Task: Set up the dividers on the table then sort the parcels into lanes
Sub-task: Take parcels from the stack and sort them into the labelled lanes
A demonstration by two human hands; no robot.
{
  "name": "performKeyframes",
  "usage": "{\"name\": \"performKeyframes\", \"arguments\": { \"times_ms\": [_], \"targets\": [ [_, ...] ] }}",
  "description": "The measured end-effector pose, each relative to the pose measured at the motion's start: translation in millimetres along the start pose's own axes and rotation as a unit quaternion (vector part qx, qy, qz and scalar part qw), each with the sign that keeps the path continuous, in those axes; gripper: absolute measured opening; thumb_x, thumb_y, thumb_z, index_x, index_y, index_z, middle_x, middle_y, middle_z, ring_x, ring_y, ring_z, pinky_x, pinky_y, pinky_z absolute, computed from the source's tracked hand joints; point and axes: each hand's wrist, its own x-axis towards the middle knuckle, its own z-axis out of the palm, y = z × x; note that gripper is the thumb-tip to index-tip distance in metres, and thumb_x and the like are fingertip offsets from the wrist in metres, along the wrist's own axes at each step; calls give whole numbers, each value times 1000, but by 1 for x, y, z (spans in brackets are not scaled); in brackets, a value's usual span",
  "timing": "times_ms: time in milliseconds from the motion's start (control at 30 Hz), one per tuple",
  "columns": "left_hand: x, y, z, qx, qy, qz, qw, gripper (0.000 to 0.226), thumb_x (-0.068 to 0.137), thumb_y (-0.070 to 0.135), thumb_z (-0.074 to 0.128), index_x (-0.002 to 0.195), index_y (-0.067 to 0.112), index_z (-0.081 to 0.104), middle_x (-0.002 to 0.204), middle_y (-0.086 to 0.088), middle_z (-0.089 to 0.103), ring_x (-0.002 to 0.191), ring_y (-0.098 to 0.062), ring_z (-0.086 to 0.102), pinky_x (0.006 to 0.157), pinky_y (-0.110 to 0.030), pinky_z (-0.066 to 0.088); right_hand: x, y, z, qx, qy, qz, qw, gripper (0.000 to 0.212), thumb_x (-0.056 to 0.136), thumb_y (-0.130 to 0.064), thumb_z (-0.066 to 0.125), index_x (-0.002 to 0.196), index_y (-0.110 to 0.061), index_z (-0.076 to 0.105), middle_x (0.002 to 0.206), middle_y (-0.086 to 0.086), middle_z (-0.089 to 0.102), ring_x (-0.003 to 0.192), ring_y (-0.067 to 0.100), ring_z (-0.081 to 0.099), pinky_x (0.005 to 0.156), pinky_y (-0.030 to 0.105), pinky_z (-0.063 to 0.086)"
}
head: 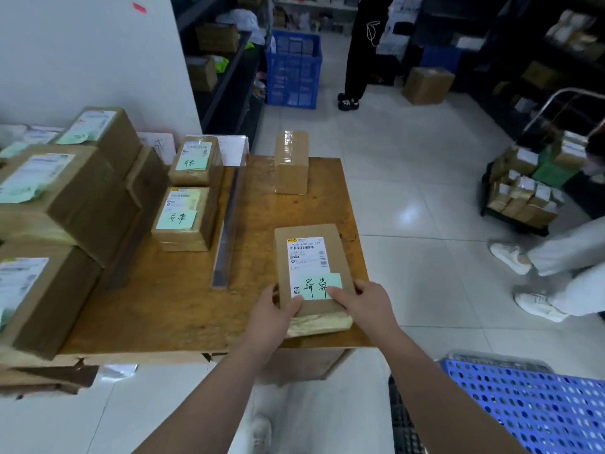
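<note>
A flat cardboard parcel [311, 253] with a white shipping label and a green handwritten note lies on the right lane of the brown table [183, 309], near its front edge. My left hand [278, 306] grips its near left corner and my right hand [363, 303] grips its near right corner, thumbs on top. A clear upright divider [229, 224] runs front to back in the middle of the table. Left of it sit two small labelled parcels [186, 217]. A cardboard divider [144, 198] separates these from the large boxes [59, 198] on the far left. Another plain parcel [291, 162] stands at the table's far edge.
A blue perforated crate [530, 404] is at my lower right. A trolley loaded with parcels [523, 191] and a person's legs [556, 263] are on the right. Another person [363, 50] stands ahead beside a blue crate [293, 70] and shelves. A white wall is at the left.
</note>
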Motion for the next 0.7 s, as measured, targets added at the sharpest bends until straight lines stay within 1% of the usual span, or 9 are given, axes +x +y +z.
{"name": "performKeyframes", "arguments": {
  "times_ms": [100,133,200,267,300,367,533,633,700],
  "targets": [
    [-23,7,-16,-13,43,35,998,53,90,33,67,139,23,47,123,10,61,106,-10,60,76,-21,50,-22,-20,4,8,8,-44,999,27,80,-38,74,96,-17,70,93,-9,70,74,1,62,48,7,39],
    [-30,10,-25,-15,58,45,997,55,90,34,66,140,24,45,122,11,60,106,-10,59,73,-19,48,-28,-28,7,9,7,-61,998,27,80,-38,74,99,-19,69,93,-10,70,74,0,62,47,6,39],
    [-41,12,-46,-20,82,62,995,62,89,38,67,144,24,41,126,9,60,108,-11,59,80,-24,51,-40,-44,19,16,1,-89,996,31,80,-39,74,107,-24,67,98,-12,70,81,1,64,57,11,47],
    [-49,14,-71,-28,104,70,992,66,87,42,68,145,26,40,130,7,60,112,-13,61,92,-35,54,-51,-61,35,33,-4,-100,994,38,78,-41,76,112,-26,66,100,-14,70,86,3,66,71,25,57],
    [-52,15,-86,-29,116,72,990,66,86,43,69,144,27,41,129,6,61,111,-14,62,94,-40,54,-55,-69,44,37,-5,-104,994,41,76,-42,76,112,-26,66,98,-15,70,86,4,67,75,30,59],
    [-55,16,-116,-32,133,72,988,65,84,45,69,142,27,44,127,6,62,108,-14,63,92,-42,55,-60,-86,64,30,-6,-116,993,44,73,-47,77,110,-26,65,95,-15,70,84,4,67,77,35,58],
    [-54,10,-189,-34,147,67,986,64,81,44,72,138,27,48,117,5,66,97,-14,68,84,-38,57,-70,-123,123,10,-19,-109,994,53,68,-52,78,109,-23,60,96,-13,68,86,8,66,78,35,56],
    [-44,1,-227,-28,136,53,989,60,84,39,71,137,23,48,112,5,66,90,-12,68,71,-27,54,-76,-138,160,7,-32,-91,995,50,72,-49,77,109,-22,58,95,-13,65,84,7,65,71,29,54],
    [-34,-10,-248,-21,123,41,991,60,85,36,70,139,21,48,112,4,67,91,-13,69,71,-27,54,-78,-141,184,-2,-39,-73,997,49,73,-49,77,108,-22,57,95,-12,65,85,8,64,69,28,53]
  ]
}}
